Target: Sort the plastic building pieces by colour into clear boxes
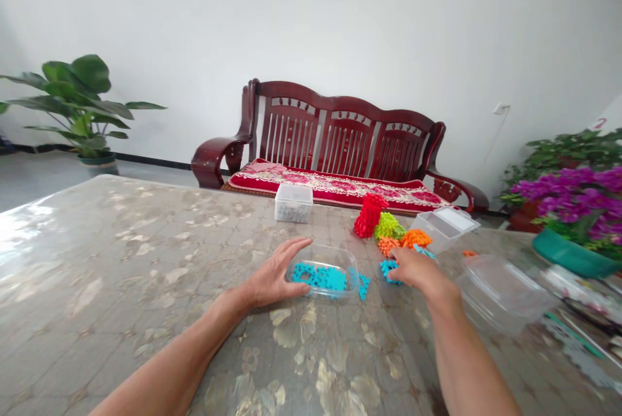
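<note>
My left hand (278, 275) holds the left end of a clear plastic box (348, 262), its thumb at the near rim and its fingers behind. Several blue toy pieces (326, 278) lie inside the box. Another blue piece (363, 286) rests on the table just right of it. My right hand (414, 265) is over a blue cluster (387, 269), its fingers bent down at it; whether they grip a piece is hidden. Beyond that hand are orange pieces (416, 238), a green cluster (387, 225) and a taller red stack (370, 215).
A lidded box (294, 203) stands at the patterned table's (146, 273) far edge. Clear containers (442, 228) (503, 289) are on the right, near a teal flowerpot (573, 255) and a grey flat piece (578, 351). A wooden bench (345, 137) is behind the table.
</note>
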Motion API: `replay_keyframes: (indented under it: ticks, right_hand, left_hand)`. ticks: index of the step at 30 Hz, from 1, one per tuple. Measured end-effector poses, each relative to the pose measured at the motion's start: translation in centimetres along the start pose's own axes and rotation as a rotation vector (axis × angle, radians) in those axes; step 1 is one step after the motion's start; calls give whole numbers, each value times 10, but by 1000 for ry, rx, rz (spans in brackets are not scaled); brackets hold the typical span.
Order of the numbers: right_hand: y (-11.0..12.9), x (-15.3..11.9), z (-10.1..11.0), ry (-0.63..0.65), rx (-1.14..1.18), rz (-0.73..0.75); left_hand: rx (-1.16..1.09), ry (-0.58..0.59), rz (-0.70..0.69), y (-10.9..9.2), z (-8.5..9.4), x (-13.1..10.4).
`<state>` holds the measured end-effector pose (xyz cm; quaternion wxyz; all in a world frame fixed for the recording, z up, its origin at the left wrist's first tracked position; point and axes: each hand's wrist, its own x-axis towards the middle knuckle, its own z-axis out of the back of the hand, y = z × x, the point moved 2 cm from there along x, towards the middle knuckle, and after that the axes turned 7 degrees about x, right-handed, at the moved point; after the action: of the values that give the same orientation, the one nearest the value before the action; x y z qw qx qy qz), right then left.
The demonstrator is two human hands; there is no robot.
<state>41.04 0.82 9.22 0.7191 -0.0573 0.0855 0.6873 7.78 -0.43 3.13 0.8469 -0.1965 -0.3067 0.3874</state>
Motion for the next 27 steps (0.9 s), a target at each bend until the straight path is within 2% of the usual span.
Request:
replay_keyframes:
  ticks: [8,12,14,17,19,21,23,27]
  right_hand:
    - [13,2,-12,30,-74,-80]
    - [14,-2,-4,-25,-56,-38]
    - [19,-7,5,-117,31,56]
    - [41,-18,16,-241,268,344]
    - [60,-26,17,-245,385,555]
    - [79,-32,12,-235,437,704]
    - [95,-36,5,-227,439,782]
    - [114,-35,-14,-199,405,827]
  left_hand:
    - [5,1,13,1,1,-1]
    - [-21,1,25,1,0,0]
    - [-44,-1,27,2,0,0]
    - [-78,-7,28,2,-1,1]
    - [-102,-10,29,2,-2,1]
    - [-124,-11,30,1,-2,0]
    - [-138,-8,29,-1,-4,0]
    - [-162,-16,23,-4,-6,0]
